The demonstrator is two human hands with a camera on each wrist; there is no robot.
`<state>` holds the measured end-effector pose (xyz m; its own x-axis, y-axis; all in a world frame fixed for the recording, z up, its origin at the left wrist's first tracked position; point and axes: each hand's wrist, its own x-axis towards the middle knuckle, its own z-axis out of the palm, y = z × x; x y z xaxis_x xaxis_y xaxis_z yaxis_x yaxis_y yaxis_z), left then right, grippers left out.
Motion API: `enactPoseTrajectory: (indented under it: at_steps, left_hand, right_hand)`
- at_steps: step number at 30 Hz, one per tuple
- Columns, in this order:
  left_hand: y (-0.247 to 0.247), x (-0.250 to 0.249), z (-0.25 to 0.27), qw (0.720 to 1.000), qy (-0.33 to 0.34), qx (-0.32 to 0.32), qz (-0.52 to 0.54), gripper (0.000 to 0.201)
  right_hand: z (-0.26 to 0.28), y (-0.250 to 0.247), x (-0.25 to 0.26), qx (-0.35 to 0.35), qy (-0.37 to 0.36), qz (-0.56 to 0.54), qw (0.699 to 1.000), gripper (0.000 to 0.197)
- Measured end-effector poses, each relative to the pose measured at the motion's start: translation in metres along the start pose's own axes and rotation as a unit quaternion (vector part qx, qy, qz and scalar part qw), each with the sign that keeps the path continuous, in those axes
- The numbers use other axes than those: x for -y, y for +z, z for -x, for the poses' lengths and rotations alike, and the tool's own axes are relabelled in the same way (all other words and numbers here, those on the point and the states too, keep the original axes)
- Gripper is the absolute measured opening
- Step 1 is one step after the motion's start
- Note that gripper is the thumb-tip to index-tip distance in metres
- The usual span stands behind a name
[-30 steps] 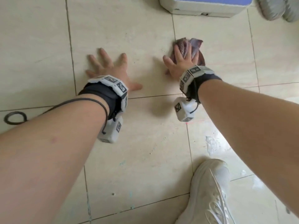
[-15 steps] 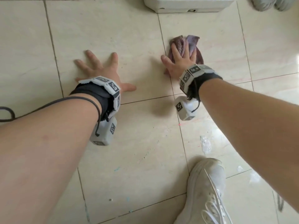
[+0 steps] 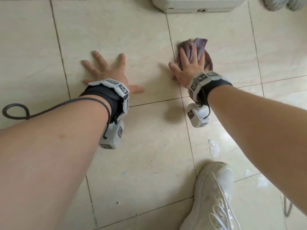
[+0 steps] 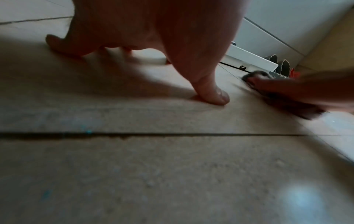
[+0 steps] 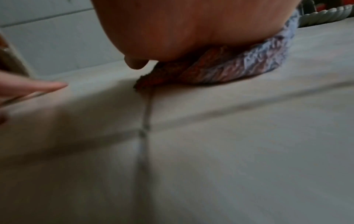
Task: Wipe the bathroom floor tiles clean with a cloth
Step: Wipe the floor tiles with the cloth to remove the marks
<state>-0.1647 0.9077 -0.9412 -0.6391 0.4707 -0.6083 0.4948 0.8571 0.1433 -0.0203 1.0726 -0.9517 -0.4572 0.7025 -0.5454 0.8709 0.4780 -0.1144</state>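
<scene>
From the head view, the left hand (image 3: 106, 72) lies flat on the beige floor tiles (image 3: 149, 155), fingers spread wide and straight, thumb out to the side, holding nothing. The right hand (image 3: 191, 67) presses down on a crumpled purple-brown cloth (image 3: 199, 45), fingers straight and laid over its top; this grip is a flat press, not a clutch. The cloth sits on the floor just right of a grout line (image 3: 172, 52), its far end sticking out past the fingertips. Both wrists carry black bands with grey marker blocks, and a black cable (image 3: 15, 112) loops on the floor at the left edge. A white shoe (image 3: 216, 196) stands near the bottom edge, with pale smears (image 3: 214, 148) on the tile just beyond its toe. A white and blue object (image 3: 196, 5) lies at the top edge of the floor.

The left wrist view shows the left hand (image 4: 153, 30) propped on the floor on its thumb and fingertips, with nothing beneath it. To the right, the blurred right hand (image 4: 287, 86) covers the cloth (image 4: 283, 100).

In the right wrist view, the palm of the right hand (image 5: 182, 27) bears on the cloth (image 5: 239, 66), which bunches out from beneath it on the tile, its near corner touching a grout line (image 5: 145, 115). A fingertip of the left hand (image 5: 38, 87) reaches in from the left.
</scene>
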Motion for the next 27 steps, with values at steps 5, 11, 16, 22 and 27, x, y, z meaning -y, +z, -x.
enactPoseTrajectory:
  at_steps: [5, 11, 16, 22, 27]
  left_hand:
    - [0.001, 0.001, -0.001, 1.000, 0.003, -0.004, -0.004, 0.116]
    - [0.000, 0.003, -0.001, 1.000, 0.008, -0.007, 0.004, 0.112]
    - [0.001, 0.003, -0.004, 1.000, 0.008, -0.005, -0.001, 0.116]
    - [0.001, 0.002, -0.003, 1.000, 0.008, -0.008, 0.001, 0.116]
    - [0.000, 0.003, -0.001, 1.000, 0.011, -0.008, -0.005, 0.115]
  right_hand:
    - [0.023, 0.020, 0.044, 0.020, -0.088, 0.033, 0.995, 0.072]
    - [0.084, 0.044, -0.034, 0.057, -0.109, 0.081, 0.989, 0.068]
    - [-0.002, -0.003, -0.021, -0.006, 0.027, 0.003, 1.000, 0.075]
    - [0.011, 0.012, 0.040, 0.016, -0.083, 0.020, 0.996, 0.079]
    - [0.106, 0.055, -0.003, 0.076, -0.179, 0.116, 0.974, 0.073]
